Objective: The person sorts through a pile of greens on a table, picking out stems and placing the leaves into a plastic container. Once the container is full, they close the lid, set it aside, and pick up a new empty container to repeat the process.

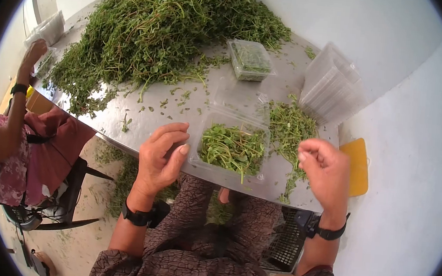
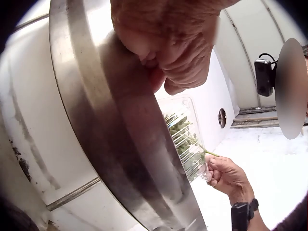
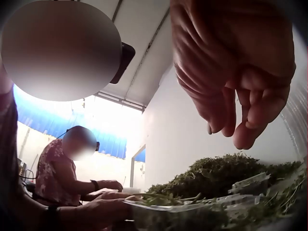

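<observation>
A clear plastic clamshell box stands near the metal table's front edge, its lid raised at the back. Leafy green stems fill it, and one stem pokes over the front rim. My left hand is at the box's left side, fingers slightly bent and thumb apart, holding nothing visible. To the right of the box my right hand hovers over a small heap of loose greens. In the right wrist view that hand hangs with loosely bent fingers and nothing between them.
A large mound of greens covers the table's back. Behind the open box sits a closed filled box. Nested clear boxes stack at the right, above a yellow board. Another person works at the left.
</observation>
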Tool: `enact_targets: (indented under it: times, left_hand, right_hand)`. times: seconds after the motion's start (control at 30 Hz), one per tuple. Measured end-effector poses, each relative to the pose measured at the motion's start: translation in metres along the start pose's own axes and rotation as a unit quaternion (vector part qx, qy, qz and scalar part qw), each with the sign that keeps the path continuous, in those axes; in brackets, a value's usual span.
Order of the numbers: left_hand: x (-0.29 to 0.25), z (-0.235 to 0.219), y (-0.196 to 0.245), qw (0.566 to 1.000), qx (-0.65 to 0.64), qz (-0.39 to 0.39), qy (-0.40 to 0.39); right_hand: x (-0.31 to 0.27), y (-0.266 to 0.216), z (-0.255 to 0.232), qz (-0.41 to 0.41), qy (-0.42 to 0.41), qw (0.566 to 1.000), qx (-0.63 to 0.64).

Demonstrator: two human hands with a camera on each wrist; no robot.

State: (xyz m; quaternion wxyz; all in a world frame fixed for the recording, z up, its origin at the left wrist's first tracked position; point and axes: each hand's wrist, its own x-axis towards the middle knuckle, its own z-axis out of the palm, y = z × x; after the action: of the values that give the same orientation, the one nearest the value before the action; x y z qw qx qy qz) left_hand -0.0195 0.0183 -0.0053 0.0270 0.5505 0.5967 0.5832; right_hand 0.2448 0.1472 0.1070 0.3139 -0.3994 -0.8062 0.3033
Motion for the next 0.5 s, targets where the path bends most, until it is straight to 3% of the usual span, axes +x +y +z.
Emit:
enact_targets:
  times: [0.07, 0.13, 0.2, 0.27, 0.37, 0.5]
  left_hand:
    - [0.003, -0.004, 0.005, 0.999, -0.033, -0.008, -0.004]
    - [0.01, -0.014, 0.016, 0.998, 0.003, 0.059, -0.026]
    - [0.019, -0.019, 0.029, 0.992, 0.028, 0.1, -0.07]
    - [0.028, -0.017, 0.039, 0.982, 0.051, 0.147, -0.112]
    - [0.037, -0.011, 0.05, 0.944, 0.116, 0.204, -0.231]
    - [0.041, 0.0, 0.057, 0.916, 0.169, 0.201, -0.302]
  right_hand:
    - [-0.016, -0.003, 0.009, -0.01, 0.007, 1.0, 0.02]
    - [-0.028, 0.001, 0.019, -0.117, 0.021, 0.993, 0.005]
    - [-0.035, 0.007, 0.026, -0.15, 0.031, 0.987, -0.039]
    - [-0.037, 0.006, 0.031, -0.24, 0.021, 0.967, -0.088]
    - [-0.04, 0.004, 0.039, -0.26, 0.001, 0.962, -0.082]
    - [-0.042, 0.005, 0.051, -0.282, -0.028, 0.957, -0.068]
